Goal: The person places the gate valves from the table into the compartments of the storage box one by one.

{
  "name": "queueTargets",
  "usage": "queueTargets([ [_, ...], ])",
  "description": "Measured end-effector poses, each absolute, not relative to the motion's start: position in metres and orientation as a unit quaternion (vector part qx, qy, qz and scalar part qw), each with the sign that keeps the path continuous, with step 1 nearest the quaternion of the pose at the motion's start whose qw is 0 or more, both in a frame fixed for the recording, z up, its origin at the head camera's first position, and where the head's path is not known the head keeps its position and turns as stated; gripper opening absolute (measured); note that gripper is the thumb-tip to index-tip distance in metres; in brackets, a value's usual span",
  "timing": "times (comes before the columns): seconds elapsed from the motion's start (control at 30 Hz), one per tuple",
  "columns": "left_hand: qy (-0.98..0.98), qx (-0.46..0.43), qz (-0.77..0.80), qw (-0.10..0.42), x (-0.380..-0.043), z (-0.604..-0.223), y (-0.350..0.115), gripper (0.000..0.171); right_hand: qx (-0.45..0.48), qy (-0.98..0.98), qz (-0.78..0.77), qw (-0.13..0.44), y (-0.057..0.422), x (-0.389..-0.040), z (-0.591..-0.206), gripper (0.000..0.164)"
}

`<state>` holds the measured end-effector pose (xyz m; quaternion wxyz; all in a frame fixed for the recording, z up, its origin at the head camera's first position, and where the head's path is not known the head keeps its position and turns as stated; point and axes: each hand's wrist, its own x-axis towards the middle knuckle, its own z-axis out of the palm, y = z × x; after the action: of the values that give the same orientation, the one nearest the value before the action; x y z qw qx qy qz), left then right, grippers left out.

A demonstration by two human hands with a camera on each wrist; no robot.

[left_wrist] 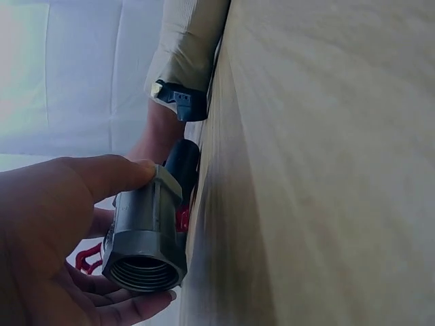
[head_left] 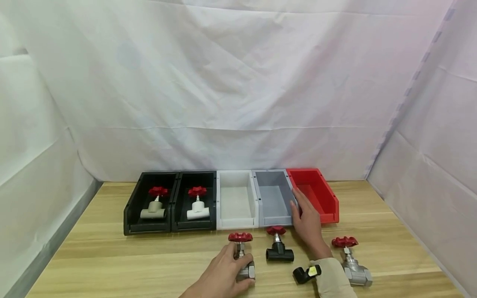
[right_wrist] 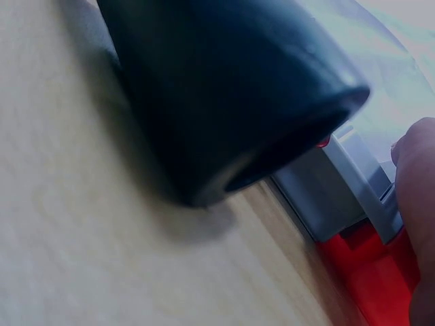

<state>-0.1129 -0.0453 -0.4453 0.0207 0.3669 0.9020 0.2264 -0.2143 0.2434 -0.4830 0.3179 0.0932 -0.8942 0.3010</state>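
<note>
A steel valve (head_left: 246, 271) with a red handwheel (head_left: 240, 237) is in the grip of my left hand (head_left: 223, 269). In the left wrist view the thumb presses one side of its threaded body (left_wrist: 144, 238), with fingers curled round the other side. My right hand (head_left: 308, 221) rests with extended fingers over the side wall between the grey bin (head_left: 277, 220) and the red bin (head_left: 329, 217). A black tee valve (head_left: 280, 254) with a red handwheel lies on the table between the hands; its dark pipe end (right_wrist: 238, 102) looms large in the right wrist view.
Two black bins (head_left: 149, 227) at the left hold a beige valve (head_left: 153, 210) and a white valve (head_left: 198, 211). A white bin (head_left: 237, 224) stands beside them. Right of the right forearm lies another metal valve (head_left: 357, 273). White sheeting (head_left: 238, 82) encloses the table (head_left: 112, 256).
</note>
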Motion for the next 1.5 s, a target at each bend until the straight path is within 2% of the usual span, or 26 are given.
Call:
queueTargets([
  [0.23, 0.903, 0.360, 0.234, 0.032, -0.113, -0.441, -0.045, 0.045, 0.091, -0.895, 0.301, 0.317, 0.243, -0.213, -0.481, 0.053],
  [0.77, 0.896, 0.367, 0.239, -0.078, -0.126, -0.430, -0.046, 0.038, 0.086, -0.896, 0.300, 0.316, 0.244, -0.214, -0.480, 0.054],
  [1.27, 0.891, 0.363, 0.230, -0.145, -0.158, -0.416, -0.041, 0.042, 0.087, -0.897, 0.298, 0.314, 0.242, -0.214, -0.482, 0.054],
  [1.5, 0.898, 0.358, 0.210, -0.143, -0.169, -0.414, -0.041, 0.044, 0.089, -0.898, 0.299, 0.312, 0.241, -0.214, -0.482, 0.054],
])
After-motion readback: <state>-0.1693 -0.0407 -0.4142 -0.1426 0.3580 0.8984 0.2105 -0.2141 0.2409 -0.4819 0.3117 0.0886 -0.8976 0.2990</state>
